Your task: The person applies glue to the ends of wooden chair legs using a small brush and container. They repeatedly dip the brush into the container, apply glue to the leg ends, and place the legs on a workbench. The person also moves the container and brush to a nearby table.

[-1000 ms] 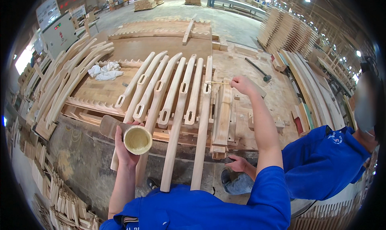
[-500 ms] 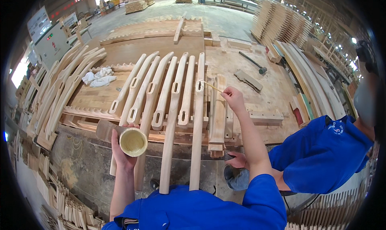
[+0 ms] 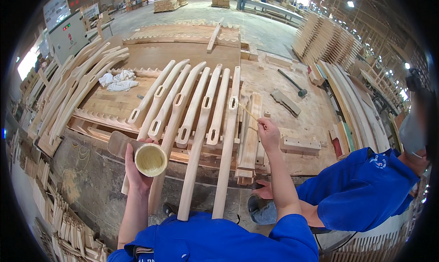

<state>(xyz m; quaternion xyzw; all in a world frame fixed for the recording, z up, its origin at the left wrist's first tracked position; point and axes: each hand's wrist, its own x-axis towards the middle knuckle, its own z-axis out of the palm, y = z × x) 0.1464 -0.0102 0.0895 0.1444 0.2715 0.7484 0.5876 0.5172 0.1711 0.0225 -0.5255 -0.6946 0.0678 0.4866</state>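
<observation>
My left hand (image 3: pixel 138 175) is closed round a round cup (image 3: pixel 151 160) of pale yellow paste, tilted so that its inside shows. A flat brown piece (image 3: pixel 120 144) juts out beside the cup; whether it is joined to it I cannot tell. Between the fingertips of my right hand (image 3: pixel 269 133) is a thin stick (image 3: pixel 248 111). Its far tip reaches the slot near the upper part of the rightmost slotted wooden chair-leg-like piece (image 3: pixel 227 156). Several similar slotted pieces (image 3: pixel 196 143) lie side by side to its left, some overhanging the bench's near edge.
A hammer (image 3: pixel 292 82) and a flat grey-brown block (image 3: pixel 286 103) lie on the bench (image 3: pixel 270 74) at right. White cloths (image 3: pixel 120 81) and more curved wooden pieces (image 3: pixel 73 83) are at left. A co-worker in blue (image 3: pixel 361 189) stands close on my right.
The view has shifted slightly, moving the bench right and down in the picture. My right hand has come a little nearer, with the stick tip still at the slot.
</observation>
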